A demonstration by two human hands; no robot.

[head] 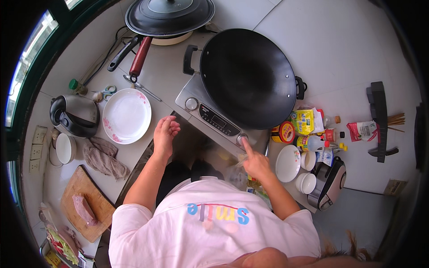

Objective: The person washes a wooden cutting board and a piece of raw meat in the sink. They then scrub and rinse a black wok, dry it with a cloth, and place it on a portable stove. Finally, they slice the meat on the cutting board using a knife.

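A large black wok [249,78] with two side handles sits on a silver induction cooker [214,117]. My right hand [256,164] reaches to the cooker's front panel, its index finger on the round button [242,139] at the right end; the other fingers are curled. Nothing shows in its grip. My left hand [167,134] hovers by the counter's edge, fingers loosely bent and holding nothing. Beside it on the counter lies a white plate [127,115] with pink flowers. A round knob [191,104] is at the panel's left end.
At left are an electric kettle [75,115], scissors [109,92], a brown cloth [104,157] and a wooden board [73,187] bearing raw meat [84,209]. Lidded pan [169,20] stands behind. Seasoning bottles [313,143], bowls [305,183] and a rice cooker [326,184] crowd the right.
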